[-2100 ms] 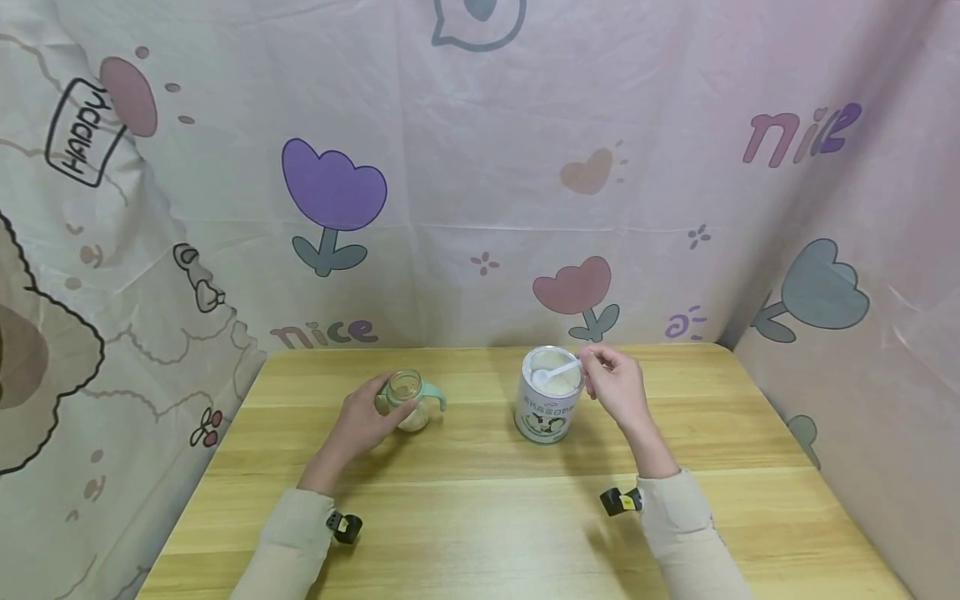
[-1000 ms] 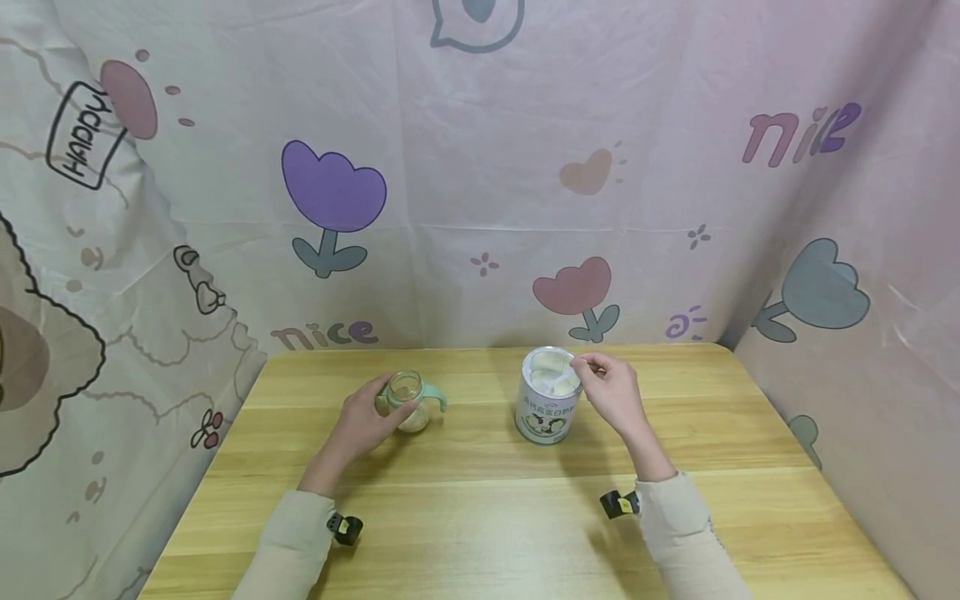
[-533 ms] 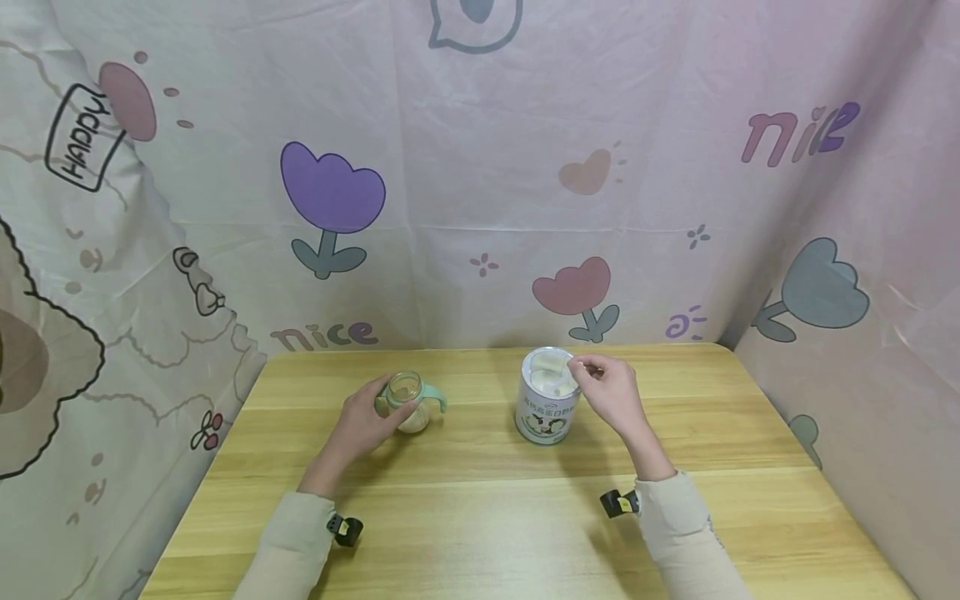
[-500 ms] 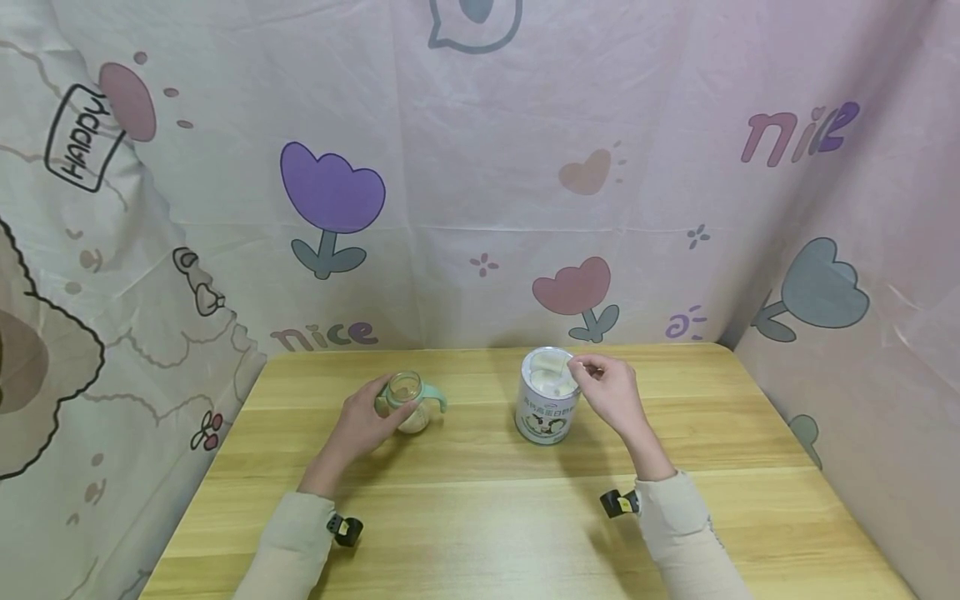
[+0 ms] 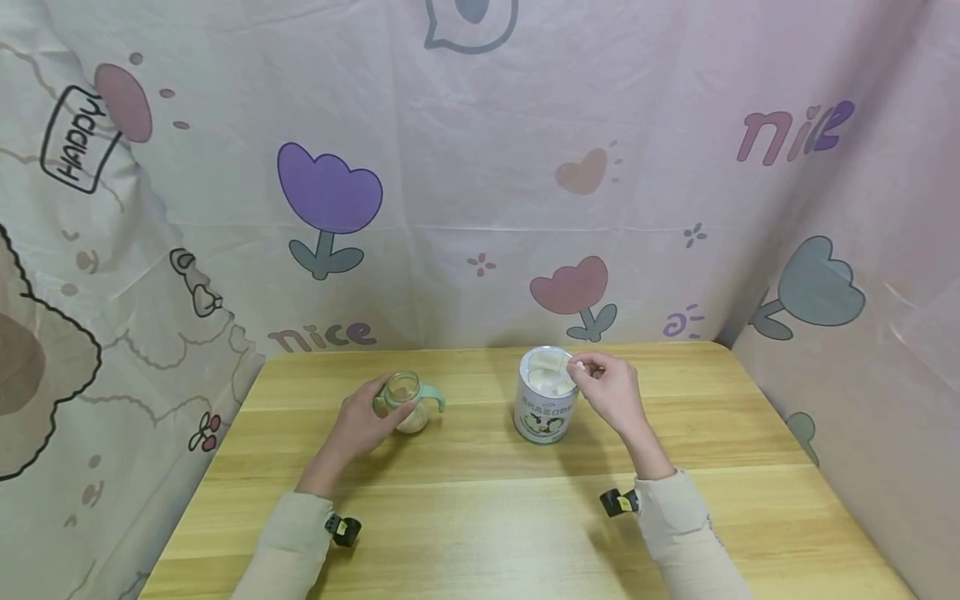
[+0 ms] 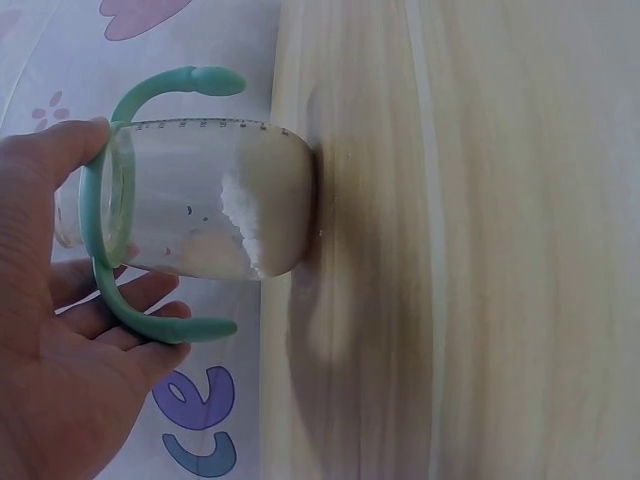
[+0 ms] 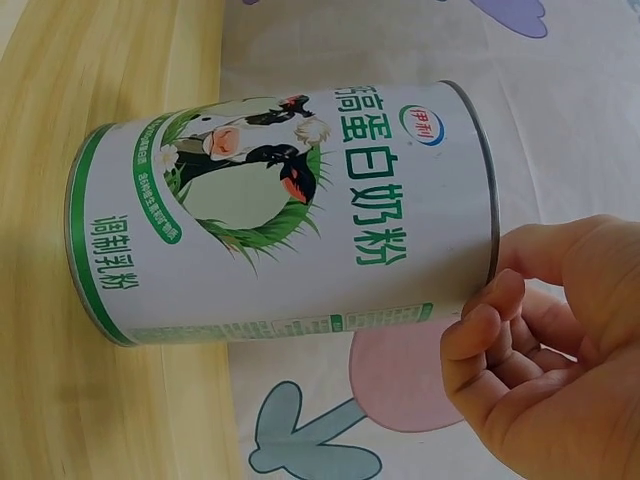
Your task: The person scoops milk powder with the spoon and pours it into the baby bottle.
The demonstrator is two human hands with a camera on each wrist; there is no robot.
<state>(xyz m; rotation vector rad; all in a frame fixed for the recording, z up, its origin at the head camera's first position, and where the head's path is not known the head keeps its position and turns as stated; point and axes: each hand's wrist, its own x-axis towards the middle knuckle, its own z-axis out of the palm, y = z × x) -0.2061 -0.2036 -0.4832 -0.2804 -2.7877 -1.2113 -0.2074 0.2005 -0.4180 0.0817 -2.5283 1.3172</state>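
Note:
My left hand grips a clear baby bottle around its neck. The bottle is uncapped, stands upright on the table, and has green side handles; the left wrist view shows white powder in its lower part. At the rim of an opened milk powder can, my right hand pinches the handle of a white scoop. Most of that scoop is hidden inside the can and behind the fingers. In the right wrist view, the can shows a cow picture, and curled fingers sit at its rim.
Bottle and can stand apart near the back of a wooden table. A printed cloth hangs right behind the table and along both sides. Each wrist carries a small black camera.
The scoop, earlier in plain sight across the can's opening, has gone down into the can. My right hand has shifted slightly left and down at the rim. The left hand and bottle stay put.

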